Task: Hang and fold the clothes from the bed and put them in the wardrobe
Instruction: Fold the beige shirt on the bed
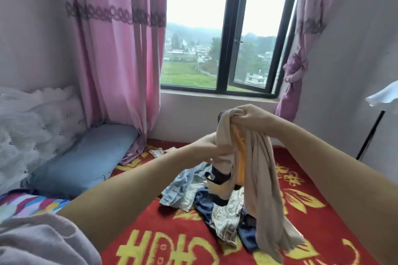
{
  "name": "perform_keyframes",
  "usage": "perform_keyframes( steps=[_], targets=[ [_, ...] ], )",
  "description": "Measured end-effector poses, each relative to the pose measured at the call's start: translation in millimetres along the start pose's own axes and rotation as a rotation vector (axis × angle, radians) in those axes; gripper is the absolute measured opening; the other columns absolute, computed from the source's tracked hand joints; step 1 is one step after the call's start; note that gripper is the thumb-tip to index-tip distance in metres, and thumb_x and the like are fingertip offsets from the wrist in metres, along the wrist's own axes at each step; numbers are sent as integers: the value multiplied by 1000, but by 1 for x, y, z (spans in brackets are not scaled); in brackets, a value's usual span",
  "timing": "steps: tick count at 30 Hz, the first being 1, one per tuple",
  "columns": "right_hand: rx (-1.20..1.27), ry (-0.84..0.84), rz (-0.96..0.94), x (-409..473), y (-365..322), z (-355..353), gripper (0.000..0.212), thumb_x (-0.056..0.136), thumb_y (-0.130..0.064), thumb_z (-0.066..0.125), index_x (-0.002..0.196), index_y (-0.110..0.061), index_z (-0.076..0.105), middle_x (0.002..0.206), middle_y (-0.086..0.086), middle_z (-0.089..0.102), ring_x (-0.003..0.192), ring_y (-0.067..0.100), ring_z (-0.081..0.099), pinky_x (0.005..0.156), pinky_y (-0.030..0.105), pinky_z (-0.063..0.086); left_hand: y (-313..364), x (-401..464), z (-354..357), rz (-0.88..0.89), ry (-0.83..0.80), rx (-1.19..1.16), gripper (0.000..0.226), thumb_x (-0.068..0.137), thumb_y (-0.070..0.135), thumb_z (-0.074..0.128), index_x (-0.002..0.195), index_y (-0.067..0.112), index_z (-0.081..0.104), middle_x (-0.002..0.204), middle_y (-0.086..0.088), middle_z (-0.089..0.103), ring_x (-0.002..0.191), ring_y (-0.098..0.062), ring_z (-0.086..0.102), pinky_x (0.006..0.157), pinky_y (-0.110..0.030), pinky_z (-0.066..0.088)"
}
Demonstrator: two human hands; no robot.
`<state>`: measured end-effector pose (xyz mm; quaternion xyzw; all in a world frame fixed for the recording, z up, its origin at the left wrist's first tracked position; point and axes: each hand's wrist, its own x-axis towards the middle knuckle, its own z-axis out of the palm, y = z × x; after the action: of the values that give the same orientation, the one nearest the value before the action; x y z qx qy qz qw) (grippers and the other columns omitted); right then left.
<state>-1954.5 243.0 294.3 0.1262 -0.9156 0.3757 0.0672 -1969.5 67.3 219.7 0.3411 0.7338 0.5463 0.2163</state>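
Observation:
A beige garment (261, 178) with a yellow and dark part hangs in the air above the bed (155, 241). My right hand (247, 115) grips its bunched top. Lower down, my left hand (210, 146) holds the same garment, its fingers partly hidden in the cloth. Below lies a pile of clothes (206, 198) on the red and yellow bedspread: light denim, dark blue cloth and a patterned white piece.
A blue pillow (84, 157) lies at the head of the bed beside a white tufted headboard (38, 127). Pink curtains (120, 49) frame the half-open window (254, 28). A black lamp stand (370, 133) rises at the right wall. A small white cloth (157, 152) lies near the far bed edge.

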Motion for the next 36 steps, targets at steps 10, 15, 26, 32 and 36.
perform_keyframes(
  steps=[10,15,26,32,36],
  targets=[
    [-287,79,250,-21,43,-27,17,87,-19,59,95,-7,68,91,8,68,89,25,64,81,36,50,66,14,-31,-29,338,-174,25,91,7,56,66,12,53,50,3,48,44,-8,45,45,-19,37],
    [-277,-172,275,-24,16,-16,56,87,-41,66,135,-20,49,128,-2,56,114,15,56,96,35,48,89,32,-22,-171,358,-462,31,93,-6,41,65,5,51,52,-5,53,39,-10,54,45,-18,48],
    [354,196,112,-15,-5,41,11,92,-15,56,84,-21,58,80,4,64,79,22,62,70,35,52,106,23,-27,-224,499,-912,13,92,0,47,79,2,44,76,-12,53,73,-22,57,79,-35,57],
    [383,223,223,-4,-9,11,15,94,-18,51,87,-18,64,62,-2,66,53,12,61,57,27,54,107,0,-58,44,669,-346,45,95,7,50,138,10,37,117,-15,60,97,-21,61,79,-35,52],
    [112,67,98,-4,-25,-3,11,92,-30,60,92,-27,71,76,-1,73,61,9,67,60,24,56,94,-9,-47,111,120,362,65,86,2,60,142,22,34,140,-2,42,119,-14,46,97,-29,44]
  ],
)
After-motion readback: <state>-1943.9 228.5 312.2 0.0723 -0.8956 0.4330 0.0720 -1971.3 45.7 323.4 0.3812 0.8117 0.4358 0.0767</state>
